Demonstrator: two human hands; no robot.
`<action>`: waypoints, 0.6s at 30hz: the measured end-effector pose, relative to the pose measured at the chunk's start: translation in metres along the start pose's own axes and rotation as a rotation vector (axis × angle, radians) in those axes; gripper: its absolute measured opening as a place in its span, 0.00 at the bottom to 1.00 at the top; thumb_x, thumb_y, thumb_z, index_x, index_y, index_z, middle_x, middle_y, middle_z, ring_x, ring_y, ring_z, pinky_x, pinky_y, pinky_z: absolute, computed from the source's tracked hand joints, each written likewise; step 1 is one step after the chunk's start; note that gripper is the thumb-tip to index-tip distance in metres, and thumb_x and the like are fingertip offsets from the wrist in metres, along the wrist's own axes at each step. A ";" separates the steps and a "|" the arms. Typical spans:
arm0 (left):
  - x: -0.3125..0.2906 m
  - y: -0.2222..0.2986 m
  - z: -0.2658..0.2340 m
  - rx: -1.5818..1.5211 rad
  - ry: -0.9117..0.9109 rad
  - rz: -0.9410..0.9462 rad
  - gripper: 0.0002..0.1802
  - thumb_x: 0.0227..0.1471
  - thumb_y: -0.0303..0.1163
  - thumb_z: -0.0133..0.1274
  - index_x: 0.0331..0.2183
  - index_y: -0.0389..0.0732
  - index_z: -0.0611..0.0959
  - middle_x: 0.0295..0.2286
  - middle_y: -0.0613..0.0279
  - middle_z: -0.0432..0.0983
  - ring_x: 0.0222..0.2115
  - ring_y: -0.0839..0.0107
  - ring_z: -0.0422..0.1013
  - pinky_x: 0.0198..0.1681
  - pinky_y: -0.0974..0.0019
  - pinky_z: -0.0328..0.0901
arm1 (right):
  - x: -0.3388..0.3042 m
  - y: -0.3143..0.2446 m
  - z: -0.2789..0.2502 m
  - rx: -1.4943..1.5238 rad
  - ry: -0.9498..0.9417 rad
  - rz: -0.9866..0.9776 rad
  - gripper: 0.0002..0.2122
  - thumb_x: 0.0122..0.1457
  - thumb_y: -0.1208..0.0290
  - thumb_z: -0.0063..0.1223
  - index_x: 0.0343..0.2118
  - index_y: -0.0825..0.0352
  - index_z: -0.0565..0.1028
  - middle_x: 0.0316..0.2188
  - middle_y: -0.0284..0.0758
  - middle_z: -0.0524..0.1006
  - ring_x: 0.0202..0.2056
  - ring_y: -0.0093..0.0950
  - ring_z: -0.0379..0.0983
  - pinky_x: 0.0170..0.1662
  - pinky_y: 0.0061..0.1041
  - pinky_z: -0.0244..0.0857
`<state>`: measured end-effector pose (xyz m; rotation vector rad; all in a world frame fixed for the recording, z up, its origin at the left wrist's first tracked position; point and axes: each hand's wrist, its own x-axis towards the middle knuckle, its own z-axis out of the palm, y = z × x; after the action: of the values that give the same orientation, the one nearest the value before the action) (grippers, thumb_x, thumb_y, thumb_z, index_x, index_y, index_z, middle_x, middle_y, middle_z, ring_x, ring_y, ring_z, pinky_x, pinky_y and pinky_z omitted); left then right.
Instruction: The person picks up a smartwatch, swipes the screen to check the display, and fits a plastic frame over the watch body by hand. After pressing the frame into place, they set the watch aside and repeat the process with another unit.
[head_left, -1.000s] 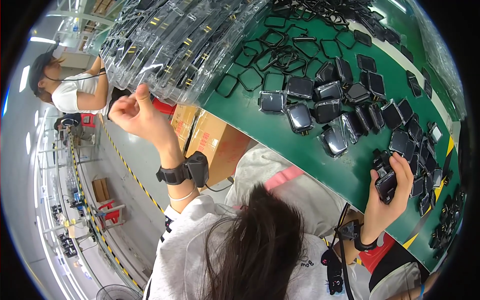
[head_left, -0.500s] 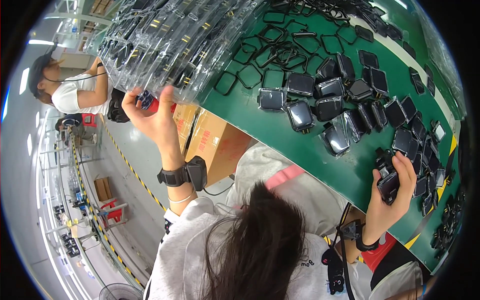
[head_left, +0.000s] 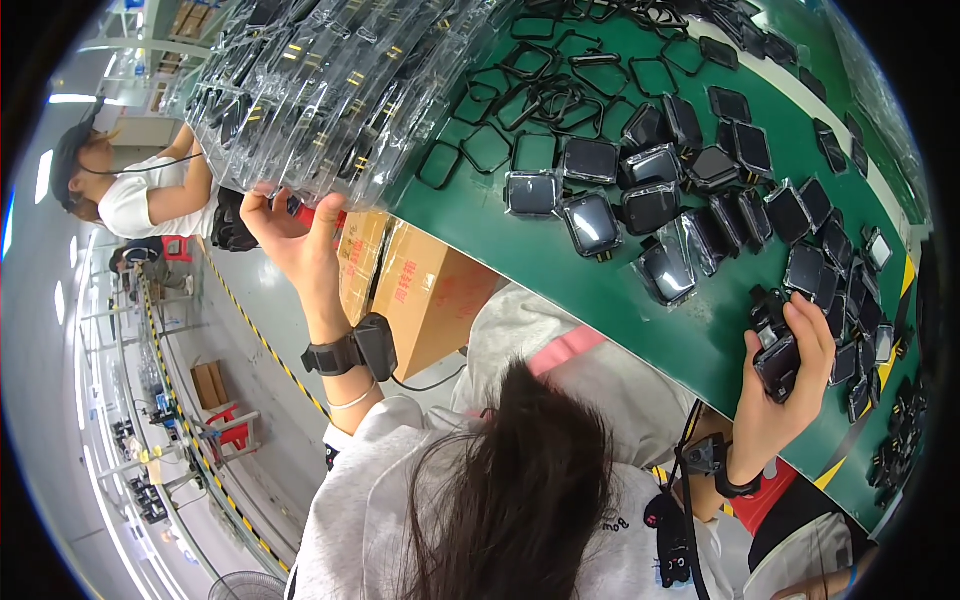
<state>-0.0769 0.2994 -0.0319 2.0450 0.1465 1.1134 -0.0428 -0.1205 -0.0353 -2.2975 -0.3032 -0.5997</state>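
My left hand [head_left: 295, 245] is at the near lower edge of a tall stack of clear plastic trays [head_left: 320, 130] filled with dark pieces. Its thumb and forefinger are apart, and their tips touch the tray edge; the other fingers are mostly hidden. Over the right part of the green table, my right hand [head_left: 800, 375] wraps round a few black smartwatch bodies [head_left: 775, 365] bunched together, the lower one with a glossy face. Many similar watch bodies [head_left: 590, 222], several wrapped in clear film, lie loose in front of and beside it.
Black square frames [head_left: 485, 148] are scattered at the table's [head_left: 560, 270] far side. Smaller black parts [head_left: 900, 445] pile up at the far right. Cardboard boxes [head_left: 430, 280] stand below the table's left edge. A person in a white shirt [head_left: 150, 190] is beyond the trays.
My left thumb has slid slightly down along the tray edge. My right hand keeps its hold on the smartwatch bodies almost in place. The whole view has shifted a little.
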 end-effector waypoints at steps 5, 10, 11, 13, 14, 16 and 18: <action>-0.005 0.002 0.019 0.128 0.295 -0.052 0.35 0.40 0.35 0.68 0.46 0.39 0.64 0.44 0.63 0.61 0.42 0.72 0.61 0.49 0.68 0.57 | -0.001 0.000 0.001 0.015 0.002 -0.003 0.23 0.37 0.87 0.60 0.41 0.67 0.74 0.43 0.40 0.74 0.43 0.36 0.71 0.47 0.30 0.63; -0.012 0.004 0.018 -0.131 0.295 -0.497 0.30 0.47 0.40 0.63 0.44 0.35 0.67 0.39 0.63 0.67 0.38 0.73 0.65 0.47 0.70 0.58 | 0.000 0.001 0.002 0.034 0.005 -0.001 0.23 0.36 0.88 0.59 0.41 0.68 0.74 0.43 0.41 0.74 0.43 0.36 0.71 0.46 0.29 0.64; -0.013 0.004 0.012 -0.108 0.219 -0.577 0.29 0.48 0.41 0.61 0.43 0.34 0.68 0.37 0.63 0.69 0.37 0.74 0.65 0.47 0.71 0.59 | 0.000 0.002 0.002 0.033 0.004 0.002 0.23 0.36 0.88 0.59 0.41 0.68 0.74 0.43 0.41 0.74 0.43 0.36 0.71 0.46 0.29 0.64; -0.015 0.003 0.012 -0.083 0.138 -0.657 0.28 0.49 0.42 0.60 0.43 0.33 0.69 0.35 0.63 0.70 0.37 0.74 0.66 0.46 0.71 0.60 | 0.000 0.003 0.001 0.028 0.009 -0.004 0.23 0.35 0.88 0.59 0.40 0.67 0.74 0.42 0.41 0.74 0.43 0.36 0.71 0.46 0.29 0.64; -0.016 0.004 0.017 -0.213 0.174 -0.620 0.26 0.49 0.40 0.60 0.42 0.34 0.69 0.34 0.63 0.71 0.37 0.74 0.67 0.46 0.71 0.60 | 0.000 0.003 0.001 0.025 0.013 -0.006 0.23 0.35 0.88 0.59 0.40 0.67 0.74 0.42 0.40 0.74 0.43 0.36 0.71 0.46 0.29 0.64; -0.018 0.005 0.023 -0.468 0.251 -0.536 0.22 0.49 0.36 0.60 0.41 0.34 0.71 0.31 0.64 0.72 0.37 0.74 0.67 0.45 0.70 0.61 | 0.000 0.003 0.001 0.031 0.007 -0.004 0.23 0.35 0.88 0.59 0.40 0.67 0.74 0.42 0.40 0.74 0.43 0.36 0.71 0.46 0.28 0.64; -0.017 0.007 0.022 -0.465 0.231 -0.450 0.23 0.48 0.34 0.61 0.42 0.34 0.70 0.33 0.63 0.71 0.38 0.73 0.67 0.45 0.69 0.62 | 0.000 0.003 0.002 0.035 -0.003 -0.005 0.23 0.35 0.88 0.59 0.40 0.67 0.75 0.42 0.40 0.74 0.43 0.36 0.71 0.47 0.28 0.64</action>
<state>-0.0727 0.2746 -0.0455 1.3815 0.4019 0.9812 -0.0410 -0.1211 -0.0384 -2.2643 -0.3184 -0.5894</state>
